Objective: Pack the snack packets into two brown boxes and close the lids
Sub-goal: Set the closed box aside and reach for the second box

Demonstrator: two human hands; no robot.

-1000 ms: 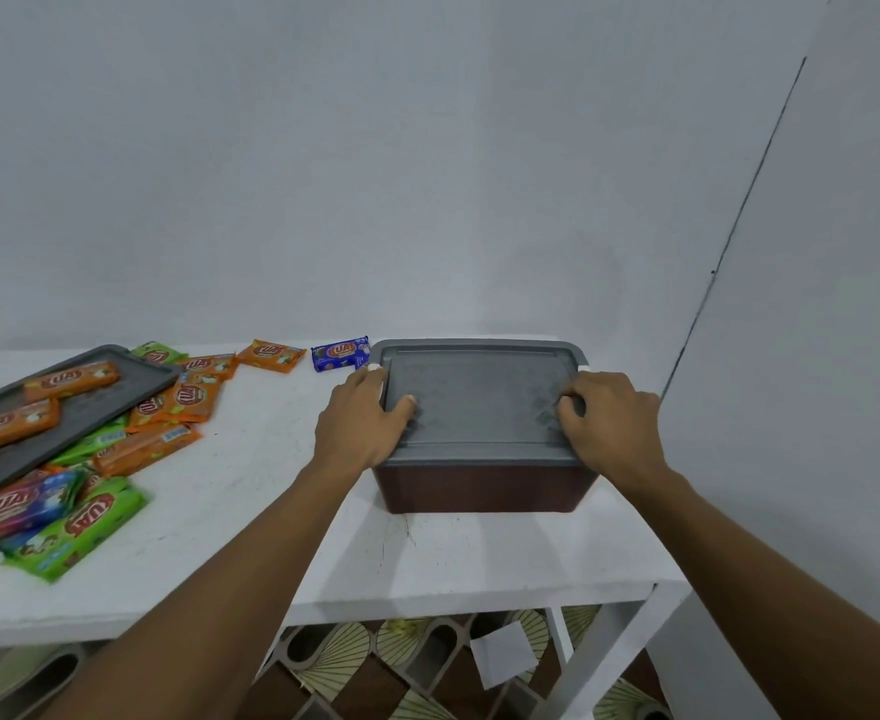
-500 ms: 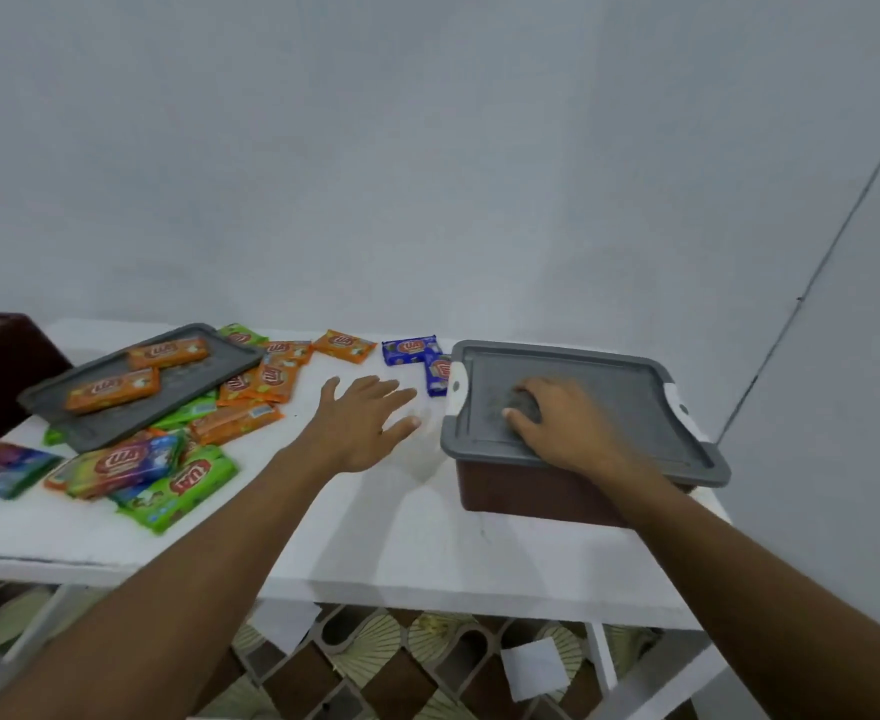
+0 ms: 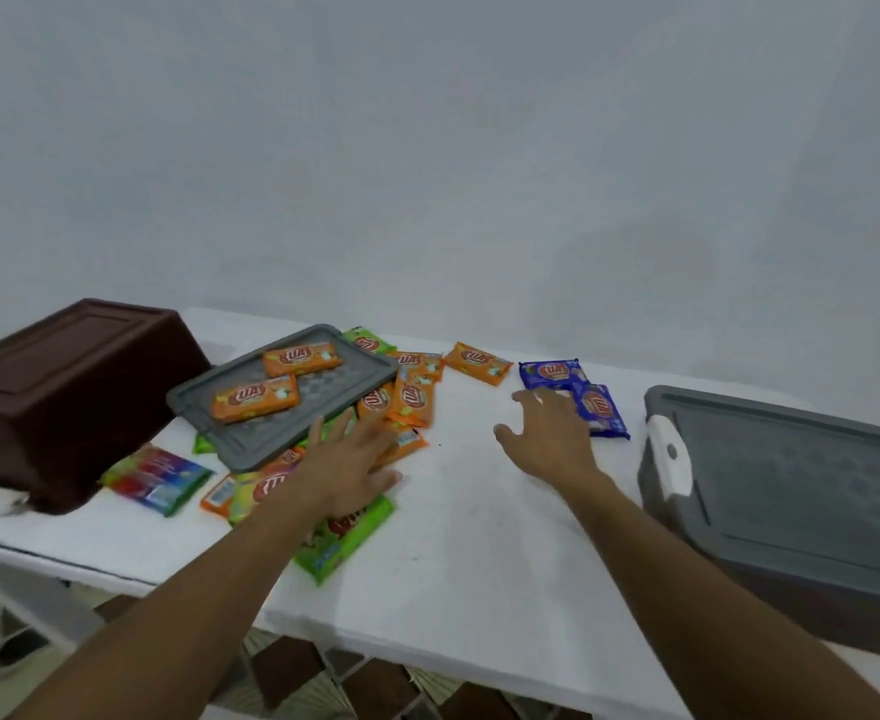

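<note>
A brown box with a grey lid on it [image 3: 791, 491] stands at the right of the white table [image 3: 479, 563]. A second brown box [image 3: 64, 387] lies upside down at the left. Its grey lid [image 3: 271, 407] lies loose on a heap of packets, with two orange packets [image 3: 256, 405] on top. Orange, green and rainbow packets lie around it. My left hand [image 3: 344, 465] hovers with spread fingers over the green packet [image 3: 344, 537]. My right hand [image 3: 552, 439] reaches, fingers spread, beside two blue packets [image 3: 596, 407]. Neither hand holds anything.
A white wall rises right behind the table. The table's front edge runs below my forearms, with a tiled floor beneath. A white latch [image 3: 669, 459] sits on the closed box's left end.
My right hand has left the closed box's lid and moved left toward the blue packets. My left hand moved left over the packet heap. The view swung left, showing the second brown box.
</note>
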